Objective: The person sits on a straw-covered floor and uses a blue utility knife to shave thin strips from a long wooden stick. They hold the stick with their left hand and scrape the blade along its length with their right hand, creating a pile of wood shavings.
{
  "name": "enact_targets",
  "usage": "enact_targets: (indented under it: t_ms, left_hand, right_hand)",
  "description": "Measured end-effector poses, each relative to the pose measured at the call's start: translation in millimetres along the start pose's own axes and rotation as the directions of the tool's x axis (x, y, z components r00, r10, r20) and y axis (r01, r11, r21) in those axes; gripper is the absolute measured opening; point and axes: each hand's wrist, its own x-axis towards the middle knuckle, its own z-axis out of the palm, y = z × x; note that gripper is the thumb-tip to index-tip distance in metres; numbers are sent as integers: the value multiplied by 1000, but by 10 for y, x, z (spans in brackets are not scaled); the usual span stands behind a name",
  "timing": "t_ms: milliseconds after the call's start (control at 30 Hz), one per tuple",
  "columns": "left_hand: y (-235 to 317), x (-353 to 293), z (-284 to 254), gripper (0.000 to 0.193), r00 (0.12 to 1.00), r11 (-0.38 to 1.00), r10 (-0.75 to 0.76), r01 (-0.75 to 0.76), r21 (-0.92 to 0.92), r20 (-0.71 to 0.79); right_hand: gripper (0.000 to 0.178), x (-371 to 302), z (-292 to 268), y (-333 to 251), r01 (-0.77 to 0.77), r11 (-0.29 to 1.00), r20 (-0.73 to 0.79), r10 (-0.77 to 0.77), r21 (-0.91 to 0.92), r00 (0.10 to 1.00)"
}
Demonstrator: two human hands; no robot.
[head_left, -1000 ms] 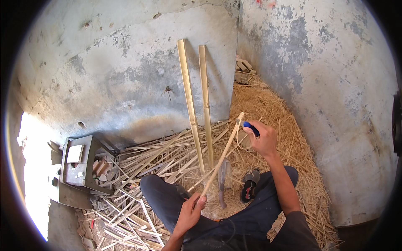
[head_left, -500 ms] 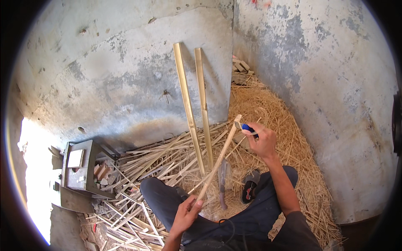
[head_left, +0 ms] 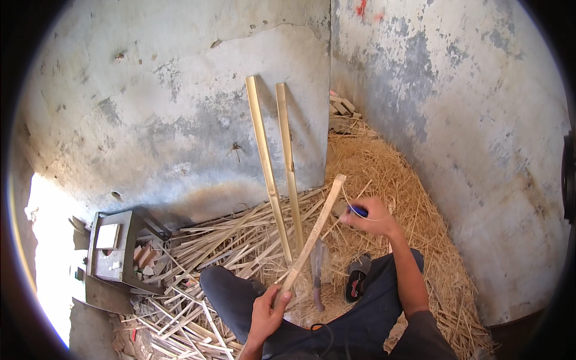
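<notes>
My left hand (head_left: 270, 309) is closed round the lower end of a split bamboo strip (head_left: 315, 235), which slants up and away from me to the right. My right hand (head_left: 373, 217) grips a small blue-handled tool (head_left: 359, 211), a little right of the strip and below its far end. Its working end is blurred and hard to make out. From the strip's tip a thin pale sliver (head_left: 345, 195) curls toward my right hand. Between my legs lies a long knife (head_left: 318, 270) with a greyish blade and brownish handle.
Two bamboo lengths (head_left: 264, 150) lean against the grey wall (head_left: 180, 120). Split strips (head_left: 192, 312) pile up on the left, fine shavings (head_left: 414, 240) on the right. A dark wooden stool-like box (head_left: 114, 252) stands left. Bricks (head_left: 343, 107) are stacked in the corner.
My right hand has moved down and right, away from the strip's tip, with the blue-handled tool. A thin sliver now hangs from that tip. My left hand keeps its hold.
</notes>
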Motion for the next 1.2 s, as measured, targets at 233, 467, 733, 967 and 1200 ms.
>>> enact_targets:
  t_ms: [233,467,733,967,1200]
  left_hand:
    - [77,112,26,25,992,981,86,-68,182,-94]
    - [121,71,95,29,980,929,173,-129,348,-98]
    - [170,67,81,33,975,902,211,-167,397,-70]
    - [169,231,246,38,950,926,290,-250,283,-110]
    - [121,189,243,40,948,938,308,-288,192,-83]
  right_hand:
    - [52,-33,-164,373,-152,972,-269,197,177,943]
    - [51,-23,-96,-154,56,934,-247,35,353,968]
    - [39,-3,-8,-270,-108,947,-160,162,301,974]
    - [21,41,61,-246,9,1000,-285,-4,18,959]
    - [16,45,-172,-177,134,978,-171,-161,-160,972]
